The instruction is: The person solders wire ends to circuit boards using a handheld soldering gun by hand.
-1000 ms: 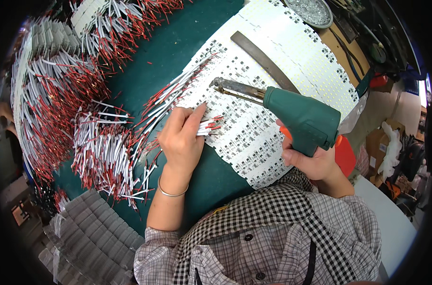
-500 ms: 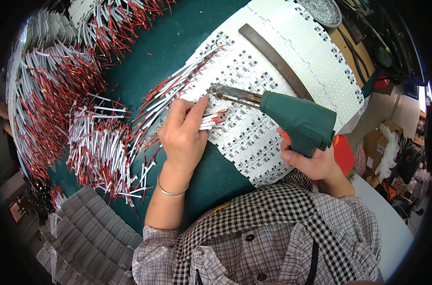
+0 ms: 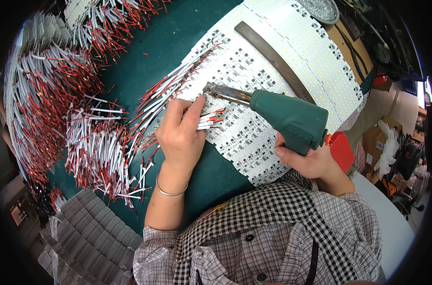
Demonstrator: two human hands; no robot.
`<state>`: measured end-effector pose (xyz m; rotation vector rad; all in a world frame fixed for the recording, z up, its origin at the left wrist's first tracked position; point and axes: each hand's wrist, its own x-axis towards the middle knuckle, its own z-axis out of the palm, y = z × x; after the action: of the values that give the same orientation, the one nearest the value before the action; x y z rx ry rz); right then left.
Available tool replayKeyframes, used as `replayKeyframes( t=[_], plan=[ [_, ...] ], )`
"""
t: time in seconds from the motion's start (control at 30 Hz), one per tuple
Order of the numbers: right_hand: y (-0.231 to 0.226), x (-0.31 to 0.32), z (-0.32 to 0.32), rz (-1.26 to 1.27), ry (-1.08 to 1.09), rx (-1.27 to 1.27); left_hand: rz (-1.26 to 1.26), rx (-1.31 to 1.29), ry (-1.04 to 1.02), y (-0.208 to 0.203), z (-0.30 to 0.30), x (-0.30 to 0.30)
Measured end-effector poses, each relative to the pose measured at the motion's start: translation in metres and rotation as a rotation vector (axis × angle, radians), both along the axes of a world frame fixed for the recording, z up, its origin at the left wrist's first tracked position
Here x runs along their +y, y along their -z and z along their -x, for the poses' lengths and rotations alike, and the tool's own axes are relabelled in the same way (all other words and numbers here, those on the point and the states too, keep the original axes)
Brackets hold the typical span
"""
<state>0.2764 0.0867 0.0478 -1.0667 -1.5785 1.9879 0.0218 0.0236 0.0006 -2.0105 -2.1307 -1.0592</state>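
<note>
My right hand (image 3: 303,159) is wrapped round the grip of a green soldering gun (image 3: 289,116). Its long metal tip reaches left, close to my left fingertips. With my left hand (image 3: 181,130) I hold a small bunch of white wires with red ends (image 3: 209,120), which sticks out to the right from under the palm. My left index finger presses down on the sheet of white LED boards (image 3: 239,90); what lies right under the fingertip is too small to make out. More red and white wires (image 3: 171,83) lie across the boards' left edge, beyond my left hand.
A curved dark metal bar (image 3: 275,59) lies across the boards. Large heaps of red and white wires (image 3: 50,95) and a smaller pile (image 3: 99,152) cover the left. Grey ribbed strips (image 3: 92,228) stand at lower left. A round metal bowl (image 3: 322,10) sits at far right.
The soldering gun and my right hand have shifted slightly left. My left hand has moved a little left too, still with the wires in it.
</note>
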Motion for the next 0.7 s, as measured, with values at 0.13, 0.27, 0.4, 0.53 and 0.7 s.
replayKeyframes(
  t=[0.13,0.27,0.4,0.53,0.7],
  plan=[
    [-0.003,-0.001,0.0,-0.076,-0.017,-0.029,-0.007,-0.002,0.001,0.001,0.0,0.0],
    [-0.01,0.004,-0.004,-0.016,0.044,0.133,-0.009,-0.005,0.001,0.0,-0.001,0.001],
    [-0.016,0.005,0.001,-0.037,0.195,0.159,-0.003,0.016,-0.001,-0.001,-0.002,0.001],
    [-0.013,0.004,-0.01,-0.045,0.108,0.177,-0.012,-0.008,0.018,0.002,0.004,0.002],
    [-0.005,-0.002,-0.026,-0.072,0.024,0.091,-0.025,-0.119,0.153,0.006,0.015,0.007]
  ],
)
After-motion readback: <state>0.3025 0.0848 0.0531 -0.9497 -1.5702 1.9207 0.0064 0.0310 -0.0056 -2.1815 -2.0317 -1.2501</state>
